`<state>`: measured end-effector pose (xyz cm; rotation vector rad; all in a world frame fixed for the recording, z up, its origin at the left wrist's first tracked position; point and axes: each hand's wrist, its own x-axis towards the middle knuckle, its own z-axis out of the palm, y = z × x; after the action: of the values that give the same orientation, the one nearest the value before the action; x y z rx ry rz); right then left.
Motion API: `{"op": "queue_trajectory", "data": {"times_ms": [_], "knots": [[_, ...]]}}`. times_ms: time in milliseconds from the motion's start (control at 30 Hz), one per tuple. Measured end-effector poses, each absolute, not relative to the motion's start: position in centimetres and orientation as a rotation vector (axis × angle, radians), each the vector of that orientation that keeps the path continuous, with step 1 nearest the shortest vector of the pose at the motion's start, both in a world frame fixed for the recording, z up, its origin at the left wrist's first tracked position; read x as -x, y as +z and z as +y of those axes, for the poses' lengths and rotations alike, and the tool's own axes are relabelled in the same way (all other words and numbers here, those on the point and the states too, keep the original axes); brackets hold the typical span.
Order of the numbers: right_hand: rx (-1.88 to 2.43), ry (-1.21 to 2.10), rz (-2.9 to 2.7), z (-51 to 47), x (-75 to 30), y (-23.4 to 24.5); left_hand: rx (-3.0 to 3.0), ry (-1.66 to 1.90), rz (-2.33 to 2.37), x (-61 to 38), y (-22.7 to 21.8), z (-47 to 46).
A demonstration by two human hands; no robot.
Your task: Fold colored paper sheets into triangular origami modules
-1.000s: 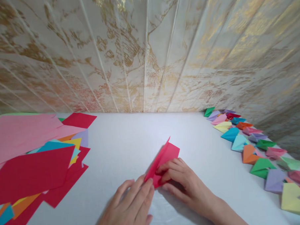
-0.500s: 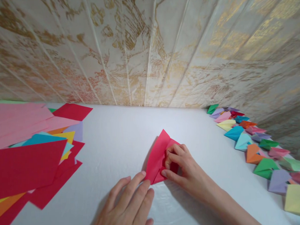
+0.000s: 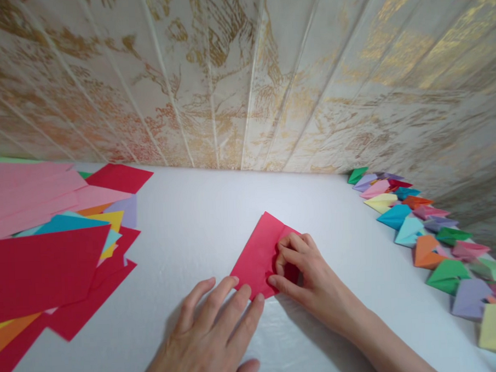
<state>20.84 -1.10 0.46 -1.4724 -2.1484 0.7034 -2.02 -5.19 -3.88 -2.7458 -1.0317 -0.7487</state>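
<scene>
Red folded paper (image 3: 257, 257) lay on the table (image 3: 200, 226). Left hand (image 3: 213, 335), flat and open, touched its near corner; right hand (image 3: 307, 274) curled closed on its right side.

Red paper (image 3: 257, 257) on white table (image 3: 200, 226).

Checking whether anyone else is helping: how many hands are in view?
2. The left hand lies flat on the table, touching the red paper at its near corner; the right hand pinches its right side. No others show.
</scene>
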Motion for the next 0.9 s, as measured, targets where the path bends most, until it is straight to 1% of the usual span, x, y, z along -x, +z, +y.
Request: {"op": "queue_trajectory", "data": {"times_ms": [167,367,633,800,900], "knots": [[1.457,0.692,-2.160,-1.1,-20.9,0.2,2.755,-0.752,-1.026,2.0,-3.2,-4.9],[1.481,0.654,-2.171,-1.1,-20.8,0.3,2.793,-0.559,-0.962,1.9,-1.7,-4.6],[1.449,0.680,-2.171,-1.0,-20.8,0.2,2.811,-0.554,-0.945,1.9,-2.0,-4.6],[1.467,0.678,-2.169,-1.0,-20.6,0.4,2.809,-0.641,-0.923,1.9,-2.1,-4.7],[1.469,0.652,-2.184,-1.0,-20.6,0.4,2.853,-0.568,-0.921,2.0,-1.8,-4.7]]}}
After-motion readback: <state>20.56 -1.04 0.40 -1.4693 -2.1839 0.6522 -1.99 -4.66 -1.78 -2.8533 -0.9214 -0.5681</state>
